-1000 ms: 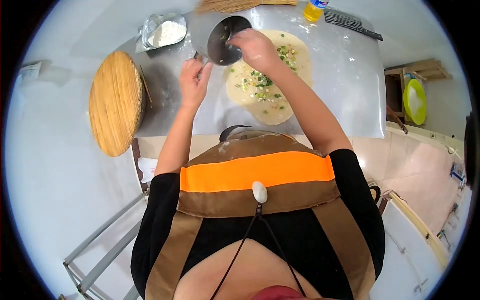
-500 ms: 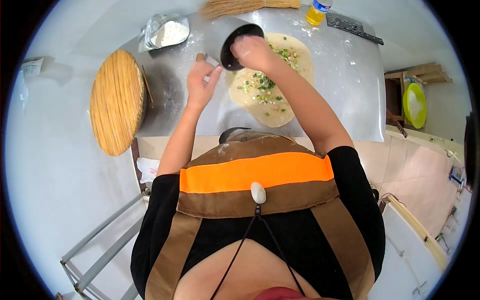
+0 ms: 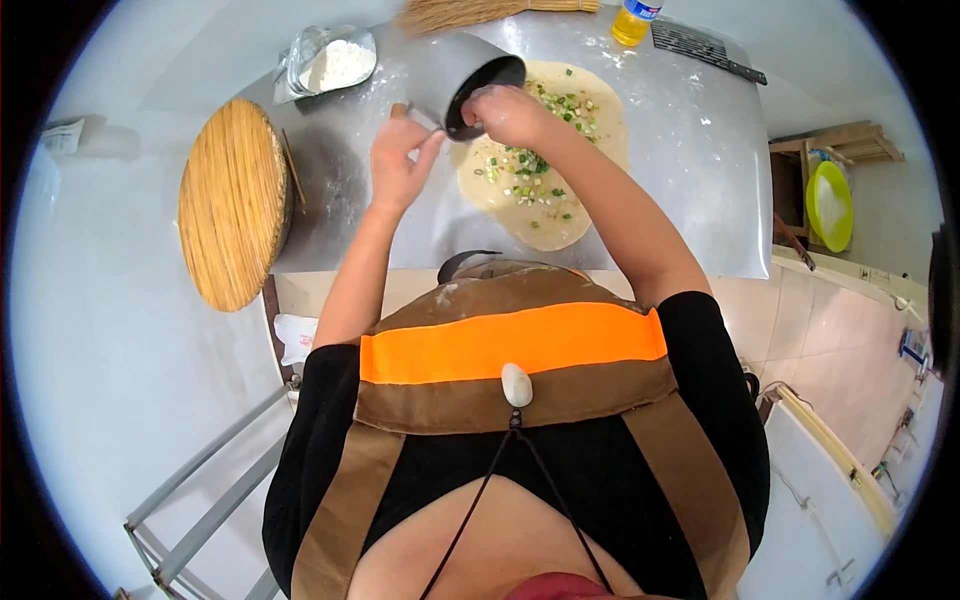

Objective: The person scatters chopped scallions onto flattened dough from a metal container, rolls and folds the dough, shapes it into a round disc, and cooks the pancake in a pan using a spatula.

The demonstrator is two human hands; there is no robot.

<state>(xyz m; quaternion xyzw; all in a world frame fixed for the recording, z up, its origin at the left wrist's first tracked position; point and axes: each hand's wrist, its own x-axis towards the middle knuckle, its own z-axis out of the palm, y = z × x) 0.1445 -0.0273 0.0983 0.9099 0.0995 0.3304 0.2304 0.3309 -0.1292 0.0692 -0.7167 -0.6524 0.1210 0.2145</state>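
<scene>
A metal pot (image 3: 430, 72) hangs tilted over the table, its dark mouth facing right. My left hand (image 3: 403, 158) is closed on the pot's handle, whose wooden end shows above the fingers. At the mouth of the pot is my right hand (image 3: 502, 114), its fingers bent together at the inner rim; what they hold, if anything, is hidden. Beneath and right of the pot lies a flat sheet of dough (image 3: 545, 235), with chopped green onion (image 3: 528, 165) scattered over its middle and upper part.
Flour in a clear container (image 3: 345, 66) stands at the back left, near a round wooden lid (image 3: 232, 205). Along the back edge are a straw brush (image 3: 455, 12), an oil bottle (image 3: 634, 22) and a cleaver (image 3: 700, 48). A green basin (image 3: 830, 205) stands off the table's right side.
The pot has moved right and tipped further toward the dough, my left hand moving with it. My right hand reached deeper into the pot, then drew back slightly to its rim.
</scene>
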